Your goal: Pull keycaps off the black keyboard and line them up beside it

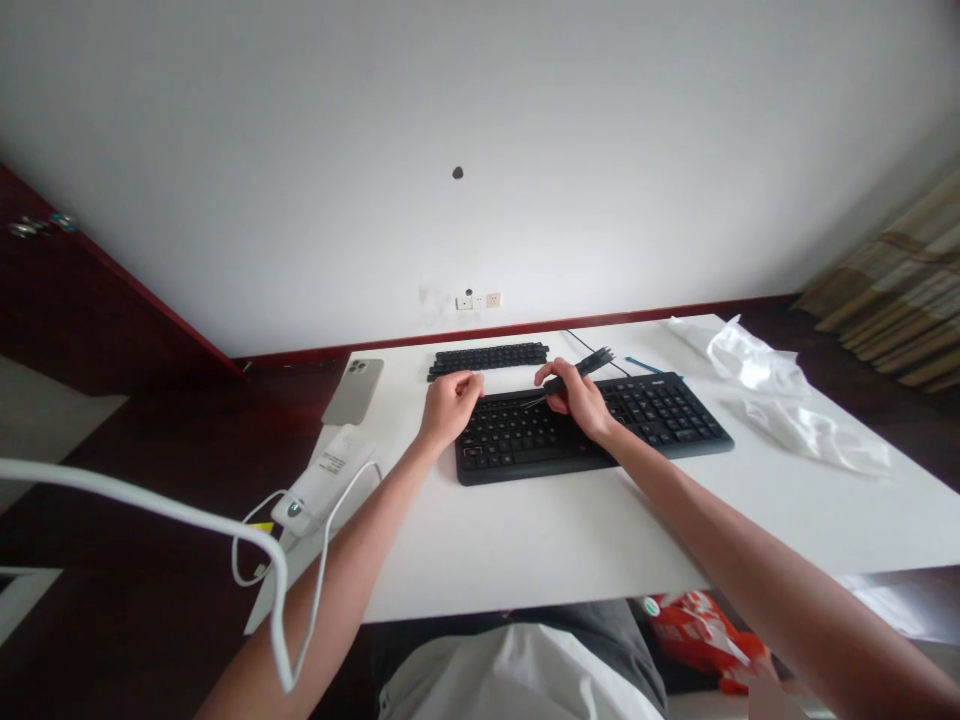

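Note:
A black keyboard (570, 425) lies on the white table in front of me. My right hand (577, 393) is closed round a black brush (596, 362) above the middle of the keyboard. Its bristles point up and away, and thin metal wires stick out of the other end towards the keys. My left hand (452, 402) is at the keyboard's far left corner, fingers curled in a pinch. Whatever it holds, if anything, is hidden. Behind the keyboard, rows of black keycaps (491, 355) lie side by side.
At the left are a phone (354, 390) and a white power bank (322, 480); a white cable (187, 515) crosses near my left arm. A thin blue tool (651, 366) and clear plastic bags (757, 358) lie right. A black cord runs behind the keyboard.

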### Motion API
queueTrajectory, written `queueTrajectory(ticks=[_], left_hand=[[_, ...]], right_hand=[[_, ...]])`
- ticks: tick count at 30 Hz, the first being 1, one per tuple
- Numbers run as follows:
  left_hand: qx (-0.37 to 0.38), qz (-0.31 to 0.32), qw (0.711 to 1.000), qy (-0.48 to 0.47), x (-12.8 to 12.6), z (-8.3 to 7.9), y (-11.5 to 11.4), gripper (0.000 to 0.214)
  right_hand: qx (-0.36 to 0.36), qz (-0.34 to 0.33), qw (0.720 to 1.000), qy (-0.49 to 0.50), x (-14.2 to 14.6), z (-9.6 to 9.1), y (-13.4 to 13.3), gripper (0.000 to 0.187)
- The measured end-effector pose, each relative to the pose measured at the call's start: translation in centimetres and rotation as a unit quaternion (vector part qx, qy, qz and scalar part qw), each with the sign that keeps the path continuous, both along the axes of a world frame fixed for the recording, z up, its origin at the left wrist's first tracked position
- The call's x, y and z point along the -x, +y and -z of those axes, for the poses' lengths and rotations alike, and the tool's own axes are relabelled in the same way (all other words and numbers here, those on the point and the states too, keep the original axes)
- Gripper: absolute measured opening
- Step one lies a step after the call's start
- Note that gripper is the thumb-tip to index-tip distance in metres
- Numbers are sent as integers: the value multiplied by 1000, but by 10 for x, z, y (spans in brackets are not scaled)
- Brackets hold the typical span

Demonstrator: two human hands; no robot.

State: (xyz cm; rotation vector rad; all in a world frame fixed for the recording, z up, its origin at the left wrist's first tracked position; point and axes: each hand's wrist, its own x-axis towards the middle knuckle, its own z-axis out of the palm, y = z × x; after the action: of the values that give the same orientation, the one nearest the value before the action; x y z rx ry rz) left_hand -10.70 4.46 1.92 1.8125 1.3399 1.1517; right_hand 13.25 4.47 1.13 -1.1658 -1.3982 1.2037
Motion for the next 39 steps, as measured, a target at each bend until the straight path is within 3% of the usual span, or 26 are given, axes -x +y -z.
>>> queueTrajectory(ticks=[5, 9, 12, 18, 23, 30, 39], left_hand=[[-21, -7, 995, 98, -6, -1, -14, 42], [-106, -2, 976, 190, -2, 5, -33, 34], [-139, 19, 968, 206, 6, 10, -43, 28], [-82, 86, 978, 170, 14, 9, -39, 31], [-38, 67, 983, 166, 19, 8, -38, 40], [-44, 52, 982, 175, 24, 6, -37, 45], [-41, 102, 980, 166, 15, -1, -45, 32]], right_hand=[[-50, -10, 999, 11, 2, 3, 3, 32], [-53, -30, 998, -14, 1, 5, 5, 28], [-43, -19, 999, -18, -1, 6, 6, 27], [-97, -27, 993, -64, -2, 2, 6, 24], [-97, -26, 992, -78, -2, 3, 6, 29], [-58, -51, 996, -48, -1, 1, 2, 36], [-80, 0, 996, -45, 1, -11, -3, 27]])
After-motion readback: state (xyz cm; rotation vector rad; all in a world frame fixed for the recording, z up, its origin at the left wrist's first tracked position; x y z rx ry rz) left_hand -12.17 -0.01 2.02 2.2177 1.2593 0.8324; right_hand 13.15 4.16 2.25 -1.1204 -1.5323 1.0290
